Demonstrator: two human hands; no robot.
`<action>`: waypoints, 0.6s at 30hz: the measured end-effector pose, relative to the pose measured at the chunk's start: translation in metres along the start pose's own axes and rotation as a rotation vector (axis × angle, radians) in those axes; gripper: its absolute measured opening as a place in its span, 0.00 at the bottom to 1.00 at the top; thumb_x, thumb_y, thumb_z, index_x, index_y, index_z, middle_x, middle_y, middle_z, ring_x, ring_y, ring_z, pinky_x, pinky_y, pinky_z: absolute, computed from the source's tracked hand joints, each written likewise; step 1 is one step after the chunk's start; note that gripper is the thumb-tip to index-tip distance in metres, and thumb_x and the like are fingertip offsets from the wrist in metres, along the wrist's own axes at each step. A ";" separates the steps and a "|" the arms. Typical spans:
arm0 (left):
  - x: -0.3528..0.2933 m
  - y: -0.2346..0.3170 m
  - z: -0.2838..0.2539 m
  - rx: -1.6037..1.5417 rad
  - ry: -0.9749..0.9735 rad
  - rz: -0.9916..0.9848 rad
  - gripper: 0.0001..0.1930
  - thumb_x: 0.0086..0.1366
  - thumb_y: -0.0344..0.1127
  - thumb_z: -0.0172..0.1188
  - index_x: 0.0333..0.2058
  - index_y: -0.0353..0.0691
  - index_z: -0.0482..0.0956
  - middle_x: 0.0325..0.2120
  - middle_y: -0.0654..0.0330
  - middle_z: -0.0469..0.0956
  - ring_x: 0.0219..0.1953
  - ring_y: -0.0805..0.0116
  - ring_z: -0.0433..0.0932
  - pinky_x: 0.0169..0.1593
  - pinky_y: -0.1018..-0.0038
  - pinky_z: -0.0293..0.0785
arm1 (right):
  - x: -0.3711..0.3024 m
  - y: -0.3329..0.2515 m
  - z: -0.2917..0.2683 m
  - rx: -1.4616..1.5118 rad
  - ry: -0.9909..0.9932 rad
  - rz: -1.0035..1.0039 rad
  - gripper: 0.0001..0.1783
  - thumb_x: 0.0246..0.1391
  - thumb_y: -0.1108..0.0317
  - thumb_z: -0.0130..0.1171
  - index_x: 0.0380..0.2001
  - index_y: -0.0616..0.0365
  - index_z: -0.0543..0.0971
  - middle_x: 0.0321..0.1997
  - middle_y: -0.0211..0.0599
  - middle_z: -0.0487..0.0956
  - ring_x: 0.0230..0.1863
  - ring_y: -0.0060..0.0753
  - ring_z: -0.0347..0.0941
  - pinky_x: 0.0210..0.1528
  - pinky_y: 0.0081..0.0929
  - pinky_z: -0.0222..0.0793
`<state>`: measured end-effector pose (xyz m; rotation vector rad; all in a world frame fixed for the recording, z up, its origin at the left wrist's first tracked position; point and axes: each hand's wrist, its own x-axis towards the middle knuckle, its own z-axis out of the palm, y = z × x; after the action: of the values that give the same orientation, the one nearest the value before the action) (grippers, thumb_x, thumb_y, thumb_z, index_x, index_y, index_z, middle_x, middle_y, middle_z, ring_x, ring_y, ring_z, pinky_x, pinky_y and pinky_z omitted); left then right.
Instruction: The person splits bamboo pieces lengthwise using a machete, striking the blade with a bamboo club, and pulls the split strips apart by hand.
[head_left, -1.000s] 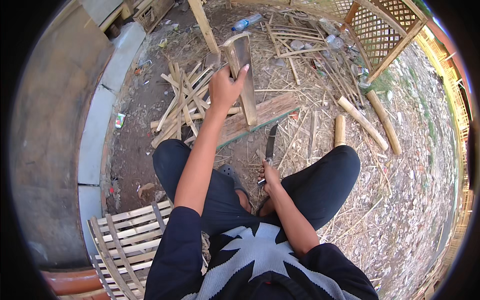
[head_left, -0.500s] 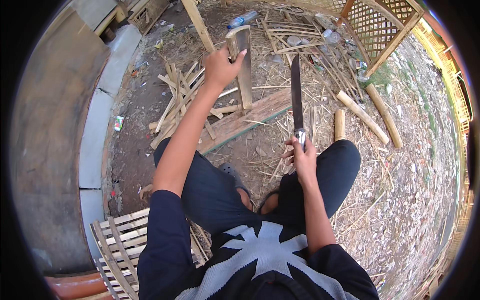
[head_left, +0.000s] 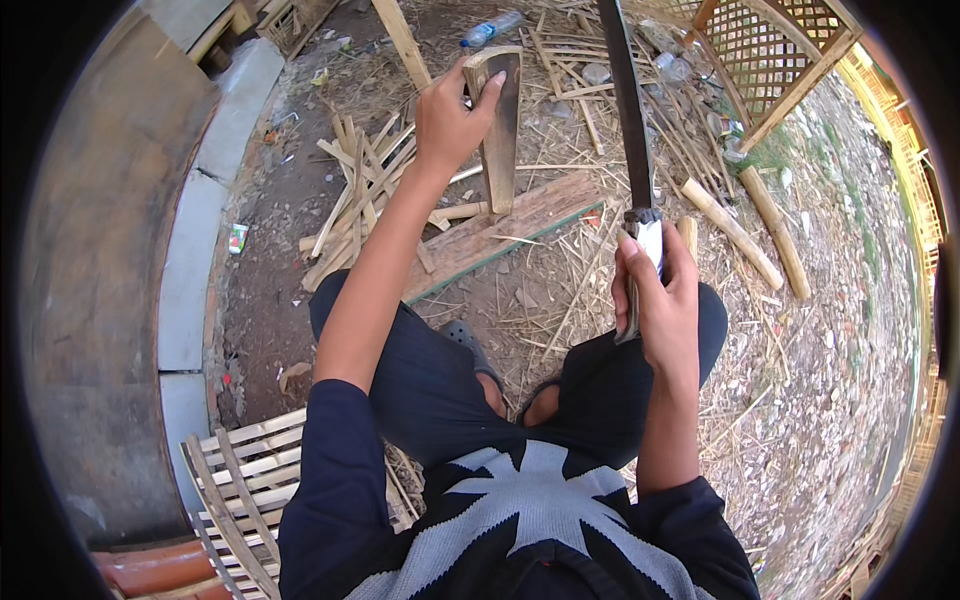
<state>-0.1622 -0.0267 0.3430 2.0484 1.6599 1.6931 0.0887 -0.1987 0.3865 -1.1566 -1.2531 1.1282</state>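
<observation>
I log: 1 left hand [head_left: 452,125] gripping bamboo piece [head_left: 499,150], stood on plank [head_left: 555,205]; 1 right hand [head_left: 660,305] wrapped round long knife [head_left: 630,120]. Apparently splitting; next calls for true downstroke.

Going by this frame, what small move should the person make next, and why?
Probably slide the left hand slightly lower on the wooden piece: it grips close to the upper end, while the right hand holds a long knife, blade pointing away from the body. The piece's lower end seems to meet the plank, which may steady it.
</observation>
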 end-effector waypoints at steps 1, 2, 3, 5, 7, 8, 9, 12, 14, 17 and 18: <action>0.002 0.003 0.000 0.027 -0.036 0.000 0.29 0.63 0.49 0.62 0.48 0.24 0.78 0.26 0.43 0.82 0.30 0.45 0.82 0.35 0.59 0.76 | 0.000 -0.010 -0.001 0.044 -0.101 0.115 0.12 0.64 0.65 0.56 0.41 0.63 0.72 0.17 0.23 0.70 0.12 0.13 0.61 0.13 0.16 0.55; 0.004 0.006 0.000 0.025 -0.037 0.001 0.29 0.63 0.49 0.62 0.48 0.24 0.78 0.26 0.43 0.82 0.30 0.45 0.82 0.35 0.59 0.76 | 0.001 -0.012 0.003 0.045 -0.093 0.126 0.12 0.64 0.64 0.57 0.40 0.63 0.72 0.16 0.23 0.68 0.12 0.13 0.62 0.12 0.16 0.56; 0.006 0.008 0.000 0.076 -0.050 0.026 0.29 0.63 0.50 0.62 0.49 0.24 0.77 0.25 0.43 0.81 0.30 0.46 0.82 0.35 0.59 0.76 | 0.004 -0.016 0.007 0.045 -0.090 0.126 0.12 0.64 0.64 0.57 0.40 0.63 0.72 0.16 0.23 0.68 0.12 0.13 0.62 0.12 0.16 0.56; 0.011 0.010 -0.001 0.125 -0.063 0.052 0.30 0.63 0.50 0.61 0.50 0.25 0.77 0.25 0.43 0.81 0.30 0.46 0.82 0.35 0.59 0.76 | 0.010 -0.023 0.018 -0.001 -0.074 0.145 0.12 0.64 0.64 0.58 0.39 0.63 0.72 0.15 0.23 0.68 0.12 0.13 0.63 0.12 0.16 0.56; 0.015 0.008 -0.003 0.155 -0.197 -0.033 0.31 0.63 0.51 0.60 0.52 0.24 0.76 0.24 0.43 0.80 0.30 0.46 0.82 0.35 0.59 0.76 | 0.014 -0.022 0.026 0.002 -0.111 0.127 0.14 0.63 0.63 0.59 0.39 0.64 0.73 0.15 0.22 0.68 0.11 0.13 0.62 0.12 0.17 0.55; 0.015 0.006 -0.005 0.156 -0.193 -0.035 0.31 0.63 0.51 0.60 0.52 0.24 0.76 0.24 0.43 0.80 0.30 0.46 0.82 0.35 0.59 0.76 | 0.016 -0.020 0.031 -0.028 -0.148 0.099 0.15 0.63 0.63 0.60 0.40 0.65 0.73 0.15 0.22 0.69 0.11 0.13 0.62 0.12 0.18 0.56; 0.015 0.004 -0.005 0.151 -0.188 -0.017 0.31 0.63 0.51 0.61 0.51 0.24 0.76 0.24 0.42 0.80 0.30 0.45 0.82 0.35 0.58 0.76 | 0.017 -0.019 0.037 -0.058 -0.183 0.071 0.16 0.62 0.62 0.61 0.41 0.66 0.73 0.16 0.22 0.69 0.11 0.13 0.62 0.12 0.18 0.56; 0.011 -0.004 -0.011 0.146 -0.173 0.006 0.31 0.63 0.50 0.61 0.50 0.23 0.77 0.26 0.41 0.80 0.31 0.44 0.82 0.37 0.58 0.77 | 0.022 -0.021 0.058 -0.082 -0.206 0.118 0.17 0.61 0.62 0.62 0.41 0.67 0.74 0.16 0.24 0.70 0.11 0.15 0.64 0.12 0.20 0.56; 0.008 -0.008 -0.016 0.149 -0.163 0.010 0.30 0.64 0.50 0.61 0.50 0.22 0.77 0.27 0.40 0.80 0.32 0.44 0.81 0.38 0.58 0.77 | 0.026 -0.018 0.072 -0.126 -0.228 0.095 0.16 0.60 0.63 0.63 0.39 0.67 0.75 0.15 0.25 0.70 0.11 0.17 0.65 0.12 0.20 0.57; 0.006 -0.015 -0.021 0.133 -0.102 0.023 0.30 0.64 0.50 0.60 0.49 0.22 0.77 0.28 0.40 0.80 0.32 0.43 0.81 0.39 0.57 0.77 | 0.023 -0.019 0.088 -0.163 -0.206 0.107 0.15 0.60 0.63 0.62 0.38 0.67 0.75 0.15 0.26 0.71 0.11 0.18 0.65 0.12 0.21 0.58; 0.006 -0.017 -0.024 0.118 -0.101 0.035 0.29 0.64 0.50 0.60 0.48 0.23 0.78 0.28 0.40 0.80 0.32 0.43 0.81 0.39 0.56 0.77 | 0.021 -0.020 0.092 -0.166 -0.209 0.106 0.15 0.60 0.63 0.62 0.38 0.67 0.75 0.15 0.26 0.71 0.11 0.18 0.65 0.12 0.21 0.58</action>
<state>-0.1920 -0.0283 0.3475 2.1862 1.7416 1.5077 -0.0034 -0.1784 0.4072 -1.2657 -1.4828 1.2677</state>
